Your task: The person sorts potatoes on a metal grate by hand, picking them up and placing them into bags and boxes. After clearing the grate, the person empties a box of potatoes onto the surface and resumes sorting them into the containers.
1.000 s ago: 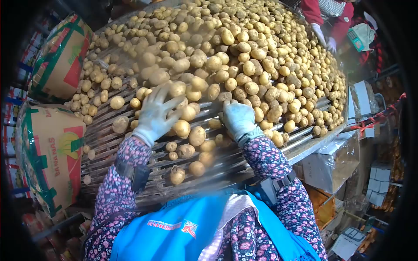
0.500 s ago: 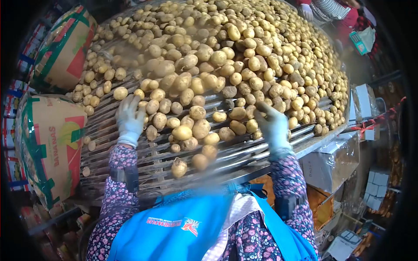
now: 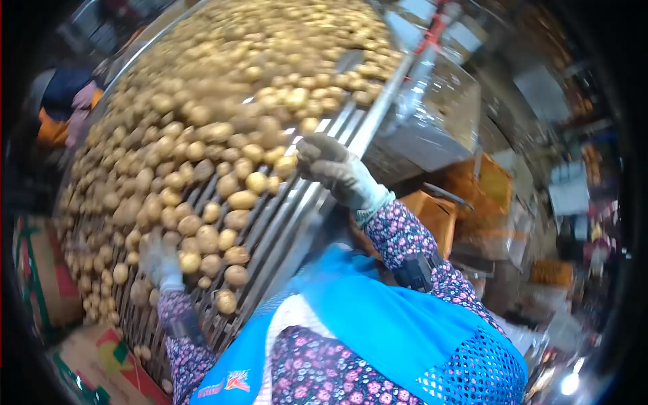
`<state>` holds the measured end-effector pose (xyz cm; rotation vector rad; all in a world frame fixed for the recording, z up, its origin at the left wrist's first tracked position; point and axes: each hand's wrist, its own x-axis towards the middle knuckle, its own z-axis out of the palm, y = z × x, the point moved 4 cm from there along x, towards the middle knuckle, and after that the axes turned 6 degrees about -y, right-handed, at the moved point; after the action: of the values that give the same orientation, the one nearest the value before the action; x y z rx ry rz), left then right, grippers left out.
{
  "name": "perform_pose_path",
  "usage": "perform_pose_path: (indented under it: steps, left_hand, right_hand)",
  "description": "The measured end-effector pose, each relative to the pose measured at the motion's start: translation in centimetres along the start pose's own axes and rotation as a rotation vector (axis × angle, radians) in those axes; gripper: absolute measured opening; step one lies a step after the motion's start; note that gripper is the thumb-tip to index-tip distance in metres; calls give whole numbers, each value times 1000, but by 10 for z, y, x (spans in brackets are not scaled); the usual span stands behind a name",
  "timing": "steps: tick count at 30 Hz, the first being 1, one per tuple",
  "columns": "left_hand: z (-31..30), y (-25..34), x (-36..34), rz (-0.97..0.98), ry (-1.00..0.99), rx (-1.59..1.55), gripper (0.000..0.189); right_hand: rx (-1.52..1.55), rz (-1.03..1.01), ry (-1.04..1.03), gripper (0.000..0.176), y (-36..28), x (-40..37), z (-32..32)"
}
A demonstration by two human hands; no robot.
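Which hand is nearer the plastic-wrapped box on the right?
Right. The right hand is by the metal rail, on the box's side of the slatted rack; the left hand is farther off, across the bars among potatoes.

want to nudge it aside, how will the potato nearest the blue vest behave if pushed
The potato will likely roll readily, as it looks rounded and sits apart from the dense pile. It may bump along unevenly, since the bars have gaps between them. It is probably stiff rather than squashy, judging by its full shape with no visible sag.
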<state>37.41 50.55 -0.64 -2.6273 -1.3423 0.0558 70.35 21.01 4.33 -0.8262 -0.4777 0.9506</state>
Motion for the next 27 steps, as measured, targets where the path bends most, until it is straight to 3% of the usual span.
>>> perform_pose_path:
  steps: [3,4,7,10,11,12,13,14,15,16,17,19,21,22,23,24,26,27]
  left_hand:
    - [11,-7,3,-32,-34,-193,48]
    - [2,-4,5,-52,-108,-179,49]
    - [22,-20,16,67,-33,1,48]
    - [0,-3,11,43,-83,-60,48]
    - [0,-4,13,57,-88,-105,48]
    - [24,-20,25,80,41,-129,46]
    - [28,-33,30,81,68,-127,46]
    - [28,-31,30,91,65,-128,45]
    - [30,-30,31,101,64,-138,45]
    - [34,-28,33,119,60,-152,44]
    - [39,-24,35,141,62,-170,44]
    - [52,-21,40,186,59,-205,43]
    - [63,-17,33,210,82,-228,42]
    - [64,-19,26,187,112,-219,42]
    - [61,-23,19,149,154,-198,41]
    - [63,-35,10,105,198,-159,41]
    - [-25,-13,-21,214,192,-542,40]
    - [-13,-25,-23,141,170,-433,34]
  right_hand:
    - [129,-113,194,55,-11,-100,-37]
    - [210,-90,291,52,-4,-133,-41]
    - [396,-11,548,36,29,-225,-51]
    - [628,-149,814,24,61,-306,-66]
    - [562,-248,1012,22,60,-340,-77]
    - [490,-349,1222,21,56,-389,-87]
    - [387,-430,1293,17,61,-430,-114]
    - [403,-616,1353,23,48,-456,-114]
    - [397,-627,1411,29,54,-496,-132]
    - [437,-764,1378,30,52,-512,-138]
    - [437,-752,1358,30,48,-512,-135]
    - [372,-535,1342,26,44,-492,-123]
    - [-579,-382,1038,20,90,-480,-175]
    - [-127,-180,1181,30,78,-442,-148]
    - [247,-344,1005,28,58,-392,-126]
    - [401,-312,753,32,56,-364,-137]
    - [150,-153,738,42,42,-300,-121]
    - [76,-123,694,43,36,-264,-128]
